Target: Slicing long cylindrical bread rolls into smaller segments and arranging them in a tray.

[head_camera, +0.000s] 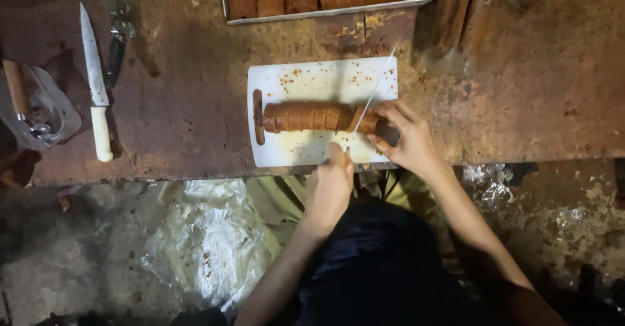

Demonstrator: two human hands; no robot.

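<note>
My right hand (405, 136) pins the brown roll (312, 116) on the white cutting board (319, 79) so it cannot turn while my left hand (332, 186), closed on the thin knife (376, 85), slices across it.

Two bare forearms in shot, no sleeves reaching the wrists, no watch, no gloves. The left hand (331, 186) and right hand (407, 137) show no rings that can be made out. Below them the person's clothing is dark, black or deep navy, loose and creased across the lap.
</note>
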